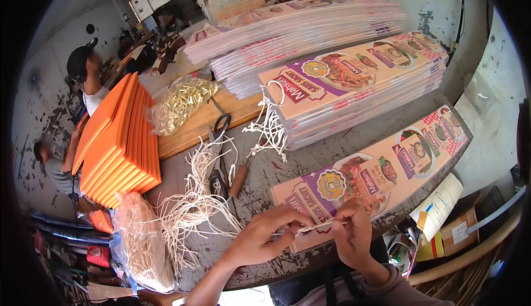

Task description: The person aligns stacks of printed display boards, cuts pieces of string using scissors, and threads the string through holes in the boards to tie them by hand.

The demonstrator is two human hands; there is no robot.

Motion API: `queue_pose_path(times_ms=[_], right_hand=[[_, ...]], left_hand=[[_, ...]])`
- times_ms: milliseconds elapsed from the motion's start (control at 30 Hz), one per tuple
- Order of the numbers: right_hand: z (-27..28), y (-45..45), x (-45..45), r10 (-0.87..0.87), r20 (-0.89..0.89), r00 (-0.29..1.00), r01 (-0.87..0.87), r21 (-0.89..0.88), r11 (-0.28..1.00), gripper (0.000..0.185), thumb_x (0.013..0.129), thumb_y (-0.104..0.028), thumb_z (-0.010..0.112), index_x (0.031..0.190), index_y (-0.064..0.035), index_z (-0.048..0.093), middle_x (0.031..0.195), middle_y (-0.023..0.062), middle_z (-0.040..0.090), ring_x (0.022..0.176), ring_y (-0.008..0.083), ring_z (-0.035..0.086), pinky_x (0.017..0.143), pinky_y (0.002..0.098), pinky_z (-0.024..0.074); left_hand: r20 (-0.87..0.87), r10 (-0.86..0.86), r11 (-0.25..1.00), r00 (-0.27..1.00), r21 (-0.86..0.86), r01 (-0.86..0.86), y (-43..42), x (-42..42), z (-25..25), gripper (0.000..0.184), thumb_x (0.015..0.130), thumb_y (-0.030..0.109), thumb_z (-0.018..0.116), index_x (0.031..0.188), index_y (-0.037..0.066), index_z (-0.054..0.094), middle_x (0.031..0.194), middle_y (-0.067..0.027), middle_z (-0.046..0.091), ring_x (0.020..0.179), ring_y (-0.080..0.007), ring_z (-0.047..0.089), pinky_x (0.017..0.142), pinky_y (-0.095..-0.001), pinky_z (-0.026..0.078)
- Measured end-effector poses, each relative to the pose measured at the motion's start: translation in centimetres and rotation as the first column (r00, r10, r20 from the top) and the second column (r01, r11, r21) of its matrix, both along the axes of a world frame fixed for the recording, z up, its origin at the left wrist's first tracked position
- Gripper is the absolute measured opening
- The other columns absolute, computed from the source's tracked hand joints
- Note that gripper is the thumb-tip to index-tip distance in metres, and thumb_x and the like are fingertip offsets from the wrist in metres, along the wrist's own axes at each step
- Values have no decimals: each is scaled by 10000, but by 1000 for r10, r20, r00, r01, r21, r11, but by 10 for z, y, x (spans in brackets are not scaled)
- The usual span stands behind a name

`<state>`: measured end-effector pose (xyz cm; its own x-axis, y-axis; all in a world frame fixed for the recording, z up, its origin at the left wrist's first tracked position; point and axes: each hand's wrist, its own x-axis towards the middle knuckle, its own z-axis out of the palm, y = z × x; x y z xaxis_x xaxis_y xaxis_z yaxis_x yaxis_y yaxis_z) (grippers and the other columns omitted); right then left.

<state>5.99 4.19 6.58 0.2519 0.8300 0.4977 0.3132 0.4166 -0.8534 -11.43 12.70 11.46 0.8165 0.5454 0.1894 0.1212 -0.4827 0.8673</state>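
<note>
My left hand (264, 236) and my right hand (354, 233) pinch a short length of white string (318, 227) between them, fingers closed. Under the string lies a printed cardboard strip (387, 168) with food pictures, near the table's front edge. Left of my hands spreads a loose tangle of white strings (202, 209). Scissors (217, 173) lie partly beneath these strings, beside a small brown wooden handle (238, 181). Behind the strip rises a stack of similar printed strips (354, 76), with white knotted strings (268, 129) hanging from its left end.
Orange folded pieces (119, 145) stand stacked at the left. Nearby are a clear bag of gold-coloured metal pieces (185, 101) and a plastic bag of strings (144, 245). More strips (298, 29) are piled at the back. Two people (86, 74) sit at far left. Boxes (459, 231) stand lower right.
</note>
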Motion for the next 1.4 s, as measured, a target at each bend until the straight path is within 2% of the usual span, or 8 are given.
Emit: queue_pose_path(times_ms=[167, 400, 667, 933, 1033, 1100, 1233, 1400], right_hand=[[5, 1, -2, 16, 62, 998, -18, 31, 999, 128, 747, 27, 598, 818, -19, 502, 758, 82, 485, 637, 184, 459, 537, 281, 375], [-1, -2, 1, -92, 105, 990, 69, 205, 976, 71, 741, 13, 542, 730, -16, 477, 679, 86, 451, 582, 196, 435, 503, 289, 353], [10, -9, 17, -205, 155, 967, 176, 179, 968, 130, 782, -52, 501, 674, -24, 434, 647, 95, 417, 568, 200, 411, 521, 288, 333], [20, -10, 62, -473, -212, 855, 495, 65, 867, 184, 870, -93, 394, 702, -26, 364, 668, 28, 340, 608, 97, 295, 567, 228, 249], [13, -16, 62, -361, -123, 924, 368, 42, 929, 189, 851, -89, 444, 673, -35, 409, 657, 30, 369, 607, 104, 340, 563, 233, 273], [18, -19, 49, -216, 49, 975, 220, -79, 972, 129, 786, -40, 527, 663, -57, 495, 650, 48, 451, 596, 153, 428, 573, 260, 319], [27, -13, 20, 30, 382, 924, -76, 105, 992, 142, 703, -119, 701, 665, -73, 573, 590, 40, 479, 527, 196, 435, 500, 301, 322], [34, -24, 23, 131, 380, 916, -168, 66, 984, 147, 677, -108, 734, 763, -69, 620, 604, 23, 516, 475, 178, 452, 467, 271, 322]], left_hand=[[-8, 7, 998, 1000, -67, -8, -5, 2, 4, 165, 773, -6, 573, 934, 31, 582, 832, -91, 556, 747, -220, 575, 670, -319, 447], [-34, -14, 998, 999, 57, 16, -3, -2, 9, 108, 715, 15, 642, 808, 46, 596, 821, -52, 553, 770, -196, 557, 669, -309, 427], [-17, -104, 973, 994, 206, 105, 6, -7, 13, 139, 667, 40, 661, 764, 67, 565, 789, -24, 537, 770, -194, 542, 689, -345, 411], [80, 170, 919, 982, 346, -188, 35, -49, 13, 104, 638, 1, 565, 725, 47, 530, 684, -41, 530, 647, -156, 511, 578, -285, 428], [158, 200, 927, 967, 289, -239, 30, -38, 10, 96, 762, 144, 568, 772, 49, 555, 704, -55, 573, 671, -149, 548, 620, -292, 452], [199, 141, 945, 970, 265, -191, 17, -18, 12, 312, 809, 327, 619, 908, 33, 582, 829, -80, 631, 780, -174, 591, 688, -321, 476], [253, 13, 986, 967, 155, -53, -28, 22, 9, 326, 738, 192, 706, 986, 21, 583, 910, -91, 633, 842, -218, 597, 733, -335, 476], [55, -71, 995, 996, 68, 67, -22, 3, 5, 218, 733, 87, 697, 931, 51, 613, 843, -57, 641, 760, -204, 605, 705, -322, 458]])
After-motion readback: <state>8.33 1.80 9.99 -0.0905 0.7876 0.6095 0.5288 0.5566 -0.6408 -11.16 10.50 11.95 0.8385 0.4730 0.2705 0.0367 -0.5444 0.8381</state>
